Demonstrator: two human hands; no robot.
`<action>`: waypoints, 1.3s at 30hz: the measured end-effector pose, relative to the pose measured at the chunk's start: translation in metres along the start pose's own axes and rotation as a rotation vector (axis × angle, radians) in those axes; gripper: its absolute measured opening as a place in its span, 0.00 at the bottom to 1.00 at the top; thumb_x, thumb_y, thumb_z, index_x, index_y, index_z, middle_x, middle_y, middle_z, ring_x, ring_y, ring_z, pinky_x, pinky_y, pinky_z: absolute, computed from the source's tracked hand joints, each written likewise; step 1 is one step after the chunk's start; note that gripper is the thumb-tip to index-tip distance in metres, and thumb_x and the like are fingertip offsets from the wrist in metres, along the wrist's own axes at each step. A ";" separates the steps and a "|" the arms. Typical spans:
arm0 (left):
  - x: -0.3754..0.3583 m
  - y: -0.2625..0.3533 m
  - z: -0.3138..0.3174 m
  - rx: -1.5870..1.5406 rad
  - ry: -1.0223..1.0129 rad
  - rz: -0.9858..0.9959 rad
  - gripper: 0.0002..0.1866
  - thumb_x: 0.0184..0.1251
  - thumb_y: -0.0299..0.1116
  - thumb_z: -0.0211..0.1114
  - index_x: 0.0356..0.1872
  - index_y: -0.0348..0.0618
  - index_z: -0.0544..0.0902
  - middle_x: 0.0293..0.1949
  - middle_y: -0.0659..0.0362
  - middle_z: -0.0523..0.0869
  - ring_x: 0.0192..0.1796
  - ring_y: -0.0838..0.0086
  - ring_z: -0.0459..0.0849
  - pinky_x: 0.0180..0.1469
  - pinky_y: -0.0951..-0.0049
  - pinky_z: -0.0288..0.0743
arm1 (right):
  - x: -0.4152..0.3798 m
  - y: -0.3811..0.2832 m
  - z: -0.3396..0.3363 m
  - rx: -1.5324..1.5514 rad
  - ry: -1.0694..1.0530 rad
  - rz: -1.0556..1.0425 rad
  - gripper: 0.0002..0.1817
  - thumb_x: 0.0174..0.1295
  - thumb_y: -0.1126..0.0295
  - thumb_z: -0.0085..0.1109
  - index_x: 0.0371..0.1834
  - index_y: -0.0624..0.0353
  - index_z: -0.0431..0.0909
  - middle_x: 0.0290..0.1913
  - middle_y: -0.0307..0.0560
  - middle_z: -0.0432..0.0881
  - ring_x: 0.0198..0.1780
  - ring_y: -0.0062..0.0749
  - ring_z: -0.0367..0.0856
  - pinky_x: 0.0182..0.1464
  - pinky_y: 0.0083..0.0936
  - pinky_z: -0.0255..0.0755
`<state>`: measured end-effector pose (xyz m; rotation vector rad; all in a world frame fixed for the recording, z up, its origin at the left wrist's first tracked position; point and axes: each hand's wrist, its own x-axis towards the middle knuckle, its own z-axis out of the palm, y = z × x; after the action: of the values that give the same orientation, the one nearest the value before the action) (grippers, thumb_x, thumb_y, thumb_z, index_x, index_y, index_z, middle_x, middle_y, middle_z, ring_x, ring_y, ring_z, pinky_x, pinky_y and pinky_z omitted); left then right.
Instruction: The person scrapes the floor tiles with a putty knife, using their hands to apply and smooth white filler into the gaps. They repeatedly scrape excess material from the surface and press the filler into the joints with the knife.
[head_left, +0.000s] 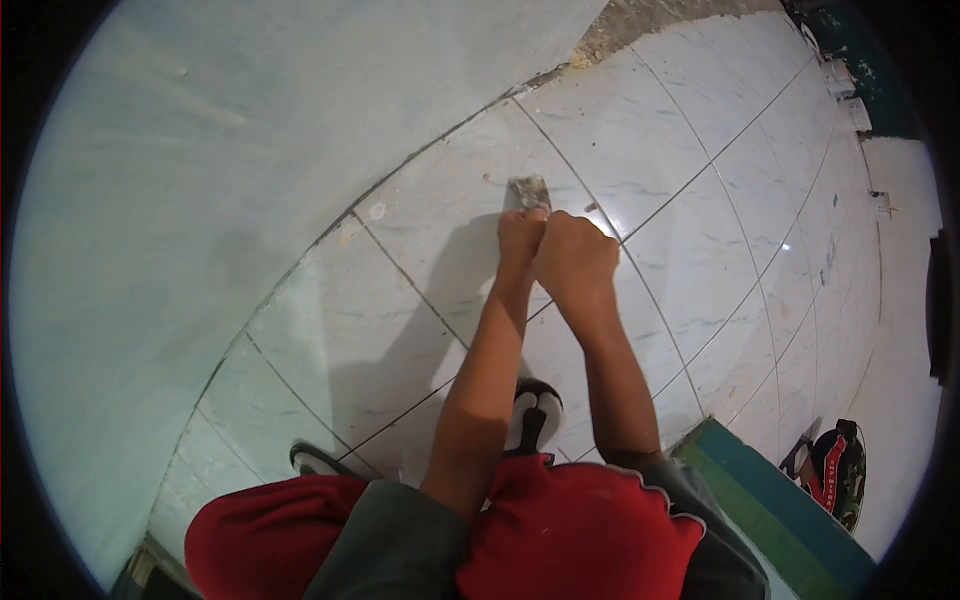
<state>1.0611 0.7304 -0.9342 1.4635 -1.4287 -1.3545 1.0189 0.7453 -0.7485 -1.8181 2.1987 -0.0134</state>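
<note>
A small scraper (530, 192) with a grey, crusted flat end sticks out beyond my closed fingers, over the white tiled floor. My left hand (519, 238) is wrapped round it close behind that flat end. Pressed against it on the right is my right hand (580, 258), curled into a fist with its knuckles up. I cannot tell what the right fingers hold, as the back of that hand covers it. Both arms reach straight forward, and their shadow falls on the tiles to the left.
A pale wall (200, 200) meets the tiles (640, 180) along a curved-looking joint at left. Small crumbs lie near the hands. A green ledge (770, 500) stands at lower right, beside a dark and red bag (832, 470). My sandalled foot (537, 405) shows below.
</note>
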 end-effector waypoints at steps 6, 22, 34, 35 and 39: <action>-0.074 0.018 -0.013 -0.222 0.172 -0.234 0.13 0.52 0.36 0.60 0.21 0.34 0.79 0.15 0.52 0.77 0.20 0.72 0.76 0.23 0.67 0.66 | -0.068 -0.005 0.002 -0.108 -0.236 -0.036 0.08 0.53 0.73 0.46 0.26 0.63 0.77 0.22 0.53 0.79 0.25 0.44 0.80 0.25 0.34 0.72; -0.144 0.071 -0.050 -0.375 0.477 -0.237 0.18 0.62 0.33 0.54 0.13 0.35 0.70 0.09 0.61 0.69 0.15 0.82 0.64 0.17 0.73 0.57 | -0.127 0.004 0.022 0.176 -0.226 -0.065 0.23 0.53 0.69 0.52 0.54 0.65 0.69 0.24 0.53 0.79 0.25 0.44 0.80 0.27 0.36 0.71; -0.177 0.018 -0.139 -0.578 0.822 -0.272 0.18 0.65 0.34 0.53 0.13 0.41 0.68 0.14 0.67 0.68 0.18 0.86 0.62 0.18 0.79 0.55 | -0.089 -0.062 0.067 0.890 -0.906 -0.091 0.14 0.57 0.72 0.53 0.44 0.68 0.69 0.23 0.43 0.75 0.17 0.18 0.67 0.18 0.15 0.61; -0.176 0.021 -0.146 -0.564 0.829 -0.243 0.19 0.65 0.36 0.54 0.14 0.42 0.69 0.14 0.67 0.69 0.18 0.86 0.63 0.18 0.79 0.56 | -0.083 -0.067 0.068 0.815 -0.846 -0.180 0.15 0.57 0.71 0.53 0.45 0.68 0.69 0.25 0.45 0.76 0.16 0.18 0.67 0.17 0.15 0.61; -0.161 0.045 -0.153 -1.021 0.871 -0.249 0.19 0.64 0.41 0.57 0.15 0.44 0.70 0.15 0.66 0.72 0.17 0.85 0.64 0.19 0.81 0.57 | -0.065 -0.068 0.060 1.457 -0.795 -0.034 0.18 0.55 0.62 0.61 0.41 0.65 0.73 0.26 0.44 0.78 0.24 0.21 0.73 0.28 0.17 0.68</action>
<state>1.2178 0.8493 -0.8218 1.2286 0.0454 -1.0633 1.1086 0.8044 -0.7794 -0.7483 0.9772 -0.5989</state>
